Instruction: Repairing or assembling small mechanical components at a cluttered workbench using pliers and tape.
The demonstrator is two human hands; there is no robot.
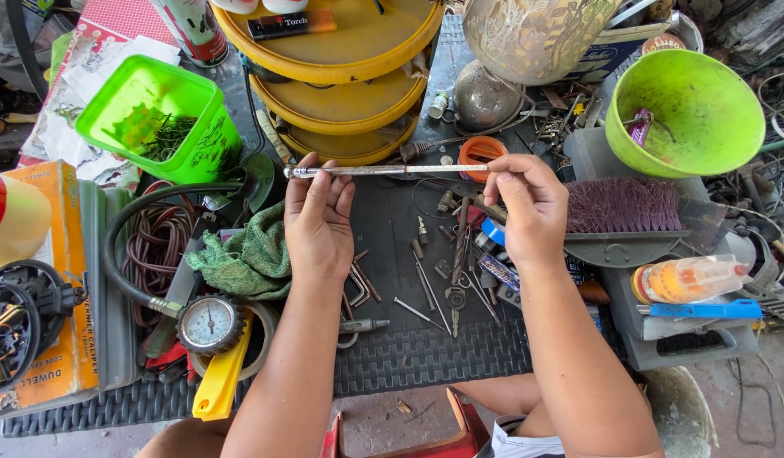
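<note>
Both my hands hold a thin metal rod (pixel 392 170) level above a black rubber mat (pixel 434 356). My left hand (pixel 317 222) grips the rod's left end near its small rounded head. My right hand (pixel 527 208) pinches the right end between fingers and thumb. Below the rod, loose screws, hex keys, scissors (pixel 456 297) and small tools lie scattered on the mat.
A green cloth (pixel 243 254), a pressure gauge (pixel 209 324) on a black hose, and a green bin (pixel 159 114) sit at left. Stacked yellow trays (pixel 345 93) stand behind. At right are a green bowl (pixel 689 110), a purple brush (pixel 625 206) and an orange bottle (pixel 689 280).
</note>
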